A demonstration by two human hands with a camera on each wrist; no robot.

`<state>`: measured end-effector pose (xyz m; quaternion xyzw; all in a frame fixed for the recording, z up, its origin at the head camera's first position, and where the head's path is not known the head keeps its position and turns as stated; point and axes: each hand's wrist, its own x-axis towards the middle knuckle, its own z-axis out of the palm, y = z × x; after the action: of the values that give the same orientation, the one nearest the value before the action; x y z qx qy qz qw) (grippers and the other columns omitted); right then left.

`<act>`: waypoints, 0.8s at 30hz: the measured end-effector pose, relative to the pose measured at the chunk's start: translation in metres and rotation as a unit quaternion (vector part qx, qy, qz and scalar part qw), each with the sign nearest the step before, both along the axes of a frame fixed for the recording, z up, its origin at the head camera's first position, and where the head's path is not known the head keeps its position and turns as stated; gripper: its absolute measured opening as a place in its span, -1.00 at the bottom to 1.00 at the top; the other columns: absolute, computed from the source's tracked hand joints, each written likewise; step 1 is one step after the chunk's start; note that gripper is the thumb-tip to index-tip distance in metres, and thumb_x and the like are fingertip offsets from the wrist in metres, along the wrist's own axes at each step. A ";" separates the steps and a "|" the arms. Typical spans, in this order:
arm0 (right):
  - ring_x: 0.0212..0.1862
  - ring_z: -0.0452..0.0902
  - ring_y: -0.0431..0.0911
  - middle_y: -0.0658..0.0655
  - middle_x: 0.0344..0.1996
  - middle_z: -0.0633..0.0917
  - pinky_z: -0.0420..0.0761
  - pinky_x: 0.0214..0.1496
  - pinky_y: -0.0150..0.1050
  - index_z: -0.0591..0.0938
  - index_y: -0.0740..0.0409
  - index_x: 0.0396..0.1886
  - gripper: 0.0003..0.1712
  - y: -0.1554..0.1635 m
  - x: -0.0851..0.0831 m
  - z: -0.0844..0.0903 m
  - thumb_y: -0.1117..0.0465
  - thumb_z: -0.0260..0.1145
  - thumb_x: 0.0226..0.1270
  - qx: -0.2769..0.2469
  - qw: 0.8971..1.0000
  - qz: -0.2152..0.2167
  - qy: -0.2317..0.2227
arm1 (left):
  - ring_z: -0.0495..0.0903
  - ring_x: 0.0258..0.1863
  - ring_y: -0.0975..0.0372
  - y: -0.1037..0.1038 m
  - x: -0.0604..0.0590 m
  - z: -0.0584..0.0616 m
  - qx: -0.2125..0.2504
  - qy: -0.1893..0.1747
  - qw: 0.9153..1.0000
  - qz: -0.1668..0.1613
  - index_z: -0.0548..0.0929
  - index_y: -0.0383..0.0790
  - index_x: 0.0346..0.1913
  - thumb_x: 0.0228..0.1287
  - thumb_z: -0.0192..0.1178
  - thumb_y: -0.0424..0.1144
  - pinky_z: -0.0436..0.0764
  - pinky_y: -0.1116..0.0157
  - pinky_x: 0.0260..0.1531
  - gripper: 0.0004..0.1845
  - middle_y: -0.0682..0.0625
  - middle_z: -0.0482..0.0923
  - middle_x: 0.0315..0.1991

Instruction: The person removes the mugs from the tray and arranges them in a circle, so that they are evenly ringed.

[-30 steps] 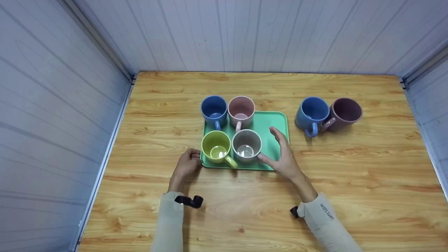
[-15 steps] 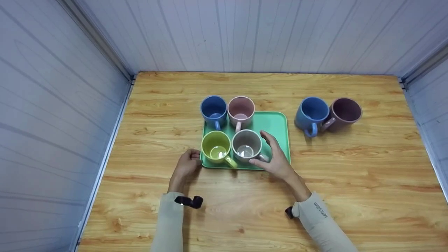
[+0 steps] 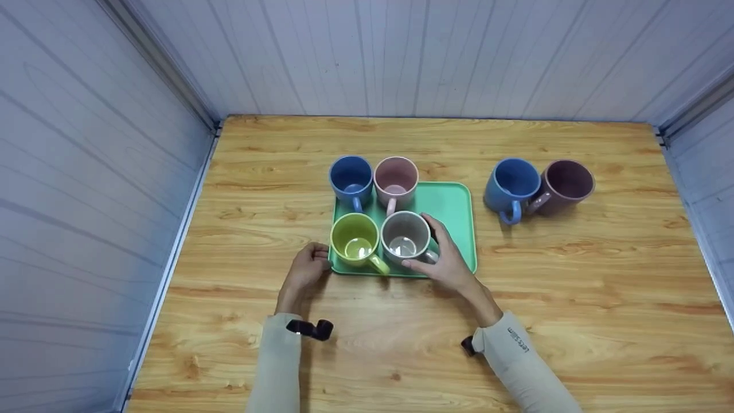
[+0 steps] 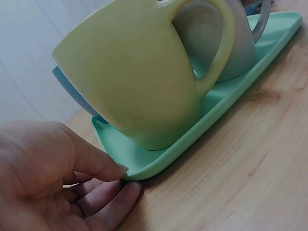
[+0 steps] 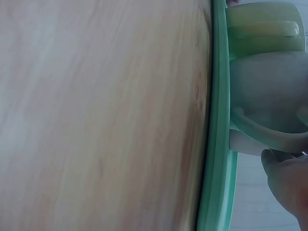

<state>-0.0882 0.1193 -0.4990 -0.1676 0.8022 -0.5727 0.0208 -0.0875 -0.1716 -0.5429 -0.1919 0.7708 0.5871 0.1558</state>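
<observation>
A green tray (image 3: pixel 444 201) holds several upright mugs. My left hand (image 3: pixel 308 267) pinches the tray's near left corner; in the left wrist view the thumb lies at the rim with fingers below it. Nearest that hand stands the yellow-green mug (image 4: pixel 130 72), its handle toward the near right. Right beside it is the grey mug (image 3: pixel 405 235), which my right hand (image 3: pixel 453 264) spans at the right, thumb on the near side and index finger at the rim. The handle (image 5: pixel 269 134) lies between them. Behind stand a blue mug (image 3: pixel 347 198) and a pink mug (image 3: pixel 401 198).
To the right of the tray, another blue mug (image 3: pixel 498 195) and a dark purple mug (image 3: pixel 562 203) stand close together on the wooden table (image 3: pixel 608 310). Panelled walls (image 3: pixel 390 57) enclose the back and both sides.
My right hand has moved left and closed in around the grey mug's handle side. The left hand stays at the tray corner, and the mugs have not moved.
</observation>
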 end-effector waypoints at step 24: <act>0.31 0.32 0.13 0.28 0.29 0.41 0.28 0.37 0.02 0.18 0.31 0.41 0.15 -0.004 -0.005 -0.017 0.27 0.61 -0.20 -0.015 1.000 -0.007 -0.009 | 0.49 -0.17 0.14 0.001 0.001 -0.001 -0.002 0.009 1.000 -0.007 0.49 -0.44 -0.03 0.05 0.02 -0.58 0.49 0.39 -0.23 -0.65 -0.17 0.51 -0.17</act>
<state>-0.0929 0.1150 -0.5158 -0.1572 0.7942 -0.5866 0.0215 -0.0865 -0.1710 -0.5443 -0.1814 0.7750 0.5858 0.1525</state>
